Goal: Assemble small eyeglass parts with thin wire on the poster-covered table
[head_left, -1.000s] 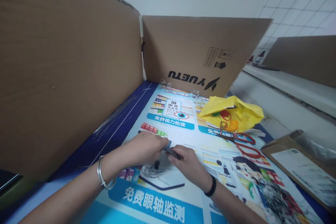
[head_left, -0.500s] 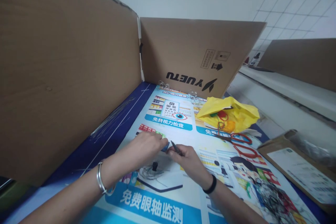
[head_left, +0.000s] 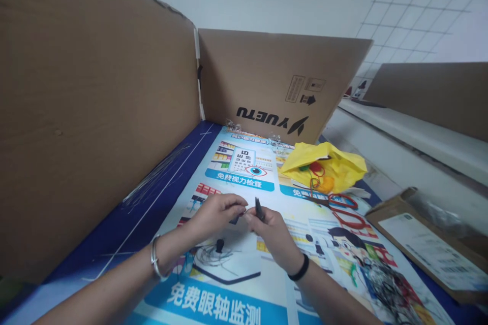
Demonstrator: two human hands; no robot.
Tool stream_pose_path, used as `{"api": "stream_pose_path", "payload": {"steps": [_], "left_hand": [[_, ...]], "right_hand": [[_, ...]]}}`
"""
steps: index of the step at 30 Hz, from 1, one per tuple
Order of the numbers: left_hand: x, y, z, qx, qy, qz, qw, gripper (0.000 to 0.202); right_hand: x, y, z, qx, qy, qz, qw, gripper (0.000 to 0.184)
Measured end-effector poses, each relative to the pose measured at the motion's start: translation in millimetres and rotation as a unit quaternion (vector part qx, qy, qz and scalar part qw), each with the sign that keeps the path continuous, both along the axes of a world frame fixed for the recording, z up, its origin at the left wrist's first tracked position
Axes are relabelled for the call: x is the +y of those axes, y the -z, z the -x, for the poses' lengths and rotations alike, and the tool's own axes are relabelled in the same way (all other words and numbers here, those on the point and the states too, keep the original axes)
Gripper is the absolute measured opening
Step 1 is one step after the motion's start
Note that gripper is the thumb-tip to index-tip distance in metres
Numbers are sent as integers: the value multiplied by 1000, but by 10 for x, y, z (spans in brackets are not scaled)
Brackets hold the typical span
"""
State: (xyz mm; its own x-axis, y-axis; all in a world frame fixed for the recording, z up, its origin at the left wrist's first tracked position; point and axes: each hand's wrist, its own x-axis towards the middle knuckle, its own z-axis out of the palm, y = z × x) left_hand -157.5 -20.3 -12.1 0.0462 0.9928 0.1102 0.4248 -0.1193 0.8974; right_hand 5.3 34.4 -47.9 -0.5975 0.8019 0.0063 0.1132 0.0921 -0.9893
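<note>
While hands (head_left: 271,227) nearly together, tool (head_left: 259,208) tip-up.

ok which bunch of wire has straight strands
The long strands lying along the left cardboard panel: the heap at lower right is tangled, and the bunch near the left hand is loosely looped.

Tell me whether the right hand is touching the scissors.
Apart: the head view plainly shows a stretch of poster between the right hand and the scissors.
</note>
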Motion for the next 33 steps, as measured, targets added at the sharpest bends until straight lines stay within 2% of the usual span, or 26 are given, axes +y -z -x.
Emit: {"api": "stream_pose_path", "payload": {"steps": [3, 8, 10, 13, 16, 18, 19, 21, 23, 25, 28, 33], "left_hand": [[15, 118, -90, -201, -35, 67, 977, 24], [-25, 212, -244, -413, -39, 91, 906, 22], [-36, 217, -274, -451, -42, 88, 887, 21], [-47, 196, -271, -461, -46, 78, 883, 20], [-49, 178, -226, -457, -93, 82, 881, 21], [-40, 183, -192, -461, -131, 94, 873, 22], [-33, 189, -178, -463, -145, 100, 869, 22], [-17, 205, -161, -465, -160, 109, 864, 21], [-5, 218, -157, -460, -165, 118, 864, 19], [0, 229, -161, -457, -169, 126, 864, 17], [-9, 242, -168, -457, -165, 131, 864, 17], [-27, 252, -174, -467, -146, 136, 862, 20]], "right_hand": [[12, 26, -3, 14, 3, 11, 1000, 25], [7, 41, 12, 29, 2, 45, 999, 26], [3, 33, 21, 23, 6, 41, 999, 26], [22, 38, 15, -12, 2, -6, 1000, 27], [93, 84, -27, -71, 15, -131, 989, 27], [161, 119, -74, -102, 39, -285, 952, 21], [194, 129, -100, -115, 51, -370, 920, 17], [247, 129, -152, -145, 63, -520, 839, 13], [270, 101, -193, -191, 63, -616, 761, 13], [267, 59, -216, -229, 60, -668, 705, 13], [246, 11, -222, -246, 66, -706, 661, 12], [245, 12, -219, -249, 65, -724, 640, 14]]}}
